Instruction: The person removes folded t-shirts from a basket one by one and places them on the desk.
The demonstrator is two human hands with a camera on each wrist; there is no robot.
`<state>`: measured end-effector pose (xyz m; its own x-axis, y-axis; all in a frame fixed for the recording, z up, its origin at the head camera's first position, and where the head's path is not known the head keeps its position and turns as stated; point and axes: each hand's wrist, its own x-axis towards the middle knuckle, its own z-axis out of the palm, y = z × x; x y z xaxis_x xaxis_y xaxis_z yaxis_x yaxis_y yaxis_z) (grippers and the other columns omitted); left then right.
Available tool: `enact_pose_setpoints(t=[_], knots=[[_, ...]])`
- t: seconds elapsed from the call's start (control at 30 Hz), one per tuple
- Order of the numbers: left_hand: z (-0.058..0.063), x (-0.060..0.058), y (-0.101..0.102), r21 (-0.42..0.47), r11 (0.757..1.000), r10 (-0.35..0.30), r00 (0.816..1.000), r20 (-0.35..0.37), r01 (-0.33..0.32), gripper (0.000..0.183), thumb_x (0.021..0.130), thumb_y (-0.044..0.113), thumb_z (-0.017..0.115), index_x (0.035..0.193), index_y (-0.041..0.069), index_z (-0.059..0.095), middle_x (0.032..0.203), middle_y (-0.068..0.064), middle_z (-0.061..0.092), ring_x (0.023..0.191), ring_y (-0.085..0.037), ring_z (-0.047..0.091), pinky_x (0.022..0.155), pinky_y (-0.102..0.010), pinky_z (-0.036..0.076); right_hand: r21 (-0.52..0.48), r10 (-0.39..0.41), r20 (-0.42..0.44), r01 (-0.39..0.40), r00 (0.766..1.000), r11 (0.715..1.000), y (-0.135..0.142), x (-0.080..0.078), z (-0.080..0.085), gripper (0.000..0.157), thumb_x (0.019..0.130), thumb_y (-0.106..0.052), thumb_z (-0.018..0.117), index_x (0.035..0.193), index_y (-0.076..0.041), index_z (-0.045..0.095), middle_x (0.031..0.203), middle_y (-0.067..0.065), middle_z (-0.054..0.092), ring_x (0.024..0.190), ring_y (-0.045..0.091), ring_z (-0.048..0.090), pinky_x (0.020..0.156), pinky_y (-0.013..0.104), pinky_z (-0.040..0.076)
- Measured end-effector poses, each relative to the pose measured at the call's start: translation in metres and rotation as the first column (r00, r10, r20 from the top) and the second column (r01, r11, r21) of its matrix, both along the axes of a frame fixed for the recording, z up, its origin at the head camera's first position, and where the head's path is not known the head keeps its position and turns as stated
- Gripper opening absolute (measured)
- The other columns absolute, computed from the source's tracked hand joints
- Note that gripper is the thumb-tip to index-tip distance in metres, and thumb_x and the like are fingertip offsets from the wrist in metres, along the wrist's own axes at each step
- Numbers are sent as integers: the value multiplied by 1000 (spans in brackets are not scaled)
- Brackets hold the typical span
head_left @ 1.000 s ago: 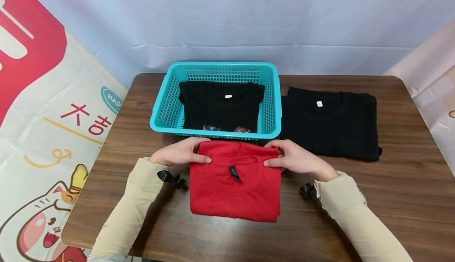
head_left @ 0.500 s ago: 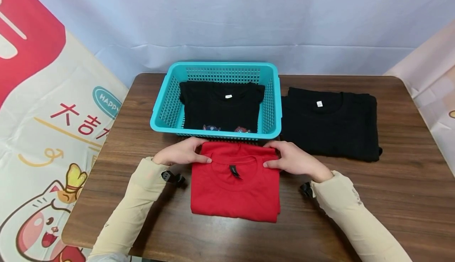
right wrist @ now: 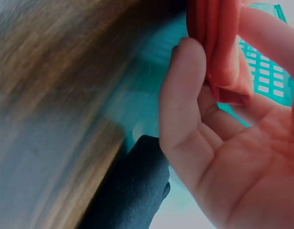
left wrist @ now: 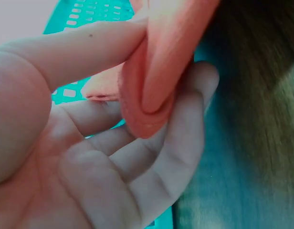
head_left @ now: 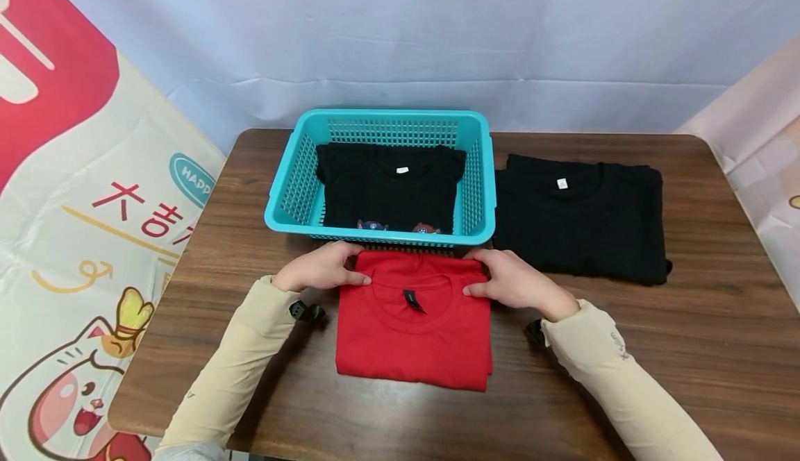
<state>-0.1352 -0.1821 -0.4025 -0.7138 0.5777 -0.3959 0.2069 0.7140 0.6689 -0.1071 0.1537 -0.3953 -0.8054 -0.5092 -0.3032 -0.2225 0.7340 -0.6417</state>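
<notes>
A folded red T-shirt (head_left: 412, 336) with a black neck label lies in front of the basket, its collar side toward it. My left hand (head_left: 321, 266) grips the shirt's upper left edge, thumb on top and fingers beneath. At the upper right edge my right hand (head_left: 512, 280) pinches the cloth the same way. In the left wrist view, the folded red cloth (left wrist: 147, 105) sits between thumb and curled fingers. The right wrist view has layers of red cloth (right wrist: 223, 62) held between thumb and fingers.
A turquoise plastic basket (head_left: 284, 225) stands behind the shirt, with a folded black T-shirt (head_left: 387, 190) inside. Right of it, another folded black T-shirt (head_left: 581, 225) lies on the wooden table (head_left: 700, 350). A white curtain (head_left: 400, 37) hangs behind the table.
Both hands keep their hold on the red T-shirt. They have drawn slightly inward, and the shirt's upper left edge has shifted a little to the right.
</notes>
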Motion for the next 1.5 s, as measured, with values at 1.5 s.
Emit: enact_pose_setpoints(t=[1.5], knots=[[-3, 1, 0, -16, 1000, 1, 1000, -16, -2, 24, 85, 23, 74, 101, 10, 62, 66, 1, 54, 56, -10, 50, 62, -26, 42, 65, 12, 10, -12, 1000, 998, -5, 2, -2, 36, 83, -22, 75, 111, -5, 62, 85, 1, 66, 70, 13, 56, 66, 27, 47]])
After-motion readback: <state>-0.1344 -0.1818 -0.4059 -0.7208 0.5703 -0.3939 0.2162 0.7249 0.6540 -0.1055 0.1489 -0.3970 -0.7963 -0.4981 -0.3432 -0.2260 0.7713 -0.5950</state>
